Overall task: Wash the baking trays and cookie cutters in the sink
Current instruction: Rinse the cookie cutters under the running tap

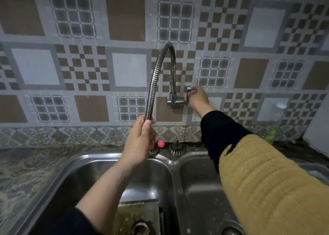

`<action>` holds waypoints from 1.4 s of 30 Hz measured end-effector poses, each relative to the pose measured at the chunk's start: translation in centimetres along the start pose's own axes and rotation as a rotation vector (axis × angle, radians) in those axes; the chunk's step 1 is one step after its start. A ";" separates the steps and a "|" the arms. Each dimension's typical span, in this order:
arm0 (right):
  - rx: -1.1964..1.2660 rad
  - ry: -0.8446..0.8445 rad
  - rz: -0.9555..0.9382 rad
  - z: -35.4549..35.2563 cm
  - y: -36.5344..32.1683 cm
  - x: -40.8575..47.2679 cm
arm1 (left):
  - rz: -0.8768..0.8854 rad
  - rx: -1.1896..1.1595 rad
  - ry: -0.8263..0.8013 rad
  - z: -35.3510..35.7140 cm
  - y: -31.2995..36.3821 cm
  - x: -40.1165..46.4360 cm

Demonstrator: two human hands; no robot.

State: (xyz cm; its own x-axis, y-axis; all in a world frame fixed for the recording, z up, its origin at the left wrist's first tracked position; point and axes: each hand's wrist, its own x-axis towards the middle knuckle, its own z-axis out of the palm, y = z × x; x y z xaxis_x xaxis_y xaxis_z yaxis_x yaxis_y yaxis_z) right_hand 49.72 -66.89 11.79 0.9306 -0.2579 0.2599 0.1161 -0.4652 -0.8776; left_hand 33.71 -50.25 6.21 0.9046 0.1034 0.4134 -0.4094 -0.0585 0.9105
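A chrome flexible faucet hose [155,74] arches out from the tiled wall over a steel double sink [175,165]. My left hand [140,142] is closed around the hose's lower end, above the left basin. My right hand [196,98] grips the tap handle [188,92] at the wall. A metal baking tray [135,211] lies in the left basin, wet and greasy, with a metal cookie cutter [140,226] on it at the bottom edge. My left forearm hides part of the tray.
Two sink strainers [176,148] and a small pink ball [161,143] sit on the ledge behind the basins. A marbled counter [21,167] runs left of the sink. A clear bottle [275,124] stands at the back right. The right basin's drain [231,231] shows.
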 end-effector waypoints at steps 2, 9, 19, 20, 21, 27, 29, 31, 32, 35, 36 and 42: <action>-0.041 0.048 -0.068 -0.3 0.5 -0.1 | -0.028 -0.017 0.010 0.0 0.3 0.0; -0.228 0.035 -0.286 -1.3 4.3 -3.3 | -0.072 -0.052 0.005 0.7 0.6 -0.6; -0.354 -0.239 -0.279 2.5 4.7 -15.5 | -0.060 0.196 0.012 0.2 1.0 -3.1; -0.386 -0.291 -0.274 3.1 5.2 -17.7 | -0.066 0.221 0.010 0.1 0.9 -3.6; -0.378 -0.327 -0.235 3.8 5.7 -19.6 | -0.081 0.236 0.010 -0.1 0.8 -4.3; -0.360 -0.609 0.131 7.8 11.2 -27.9 | -0.343 0.470 -0.016 -2.3 -6.8 -11.5; -0.410 -0.712 0.189 8.5 13.7 -29.9 | -0.609 0.648 -0.067 -3.6 -11.2 -14.4; -0.434 -0.735 0.282 9.0 14.9 -31.2 | -0.906 0.757 -0.133 -4.6 -14.4 -17.2; -0.433 -0.736 0.319 9.1 15.0 -31.6 | -0.973 0.759 -0.175 -4.8 -15.4 -18.2; -0.449 -0.752 0.280 9.7 15.2 -32.0 | -0.911 0.695 -0.246 -4.9 -16.2 -19.4; -0.464 -0.768 0.281 9.7 14.9 -32.0 | -0.889 0.671 -0.244 -5.0 -15.9 -19.3; -0.300 -0.644 0.261 9.3 13.7 -31.3 | -0.815 0.645 -0.081 -5.3 -14.9 -18.3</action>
State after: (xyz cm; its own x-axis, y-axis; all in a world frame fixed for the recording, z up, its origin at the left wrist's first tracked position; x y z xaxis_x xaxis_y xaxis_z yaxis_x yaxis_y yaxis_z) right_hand 25.38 -57.35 -12.11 0.9446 0.1112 -0.3088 -0.1497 -0.6914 -0.7068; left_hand 22.68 -46.00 -14.90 0.8936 0.2844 -0.3473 0.4482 -0.5231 0.7249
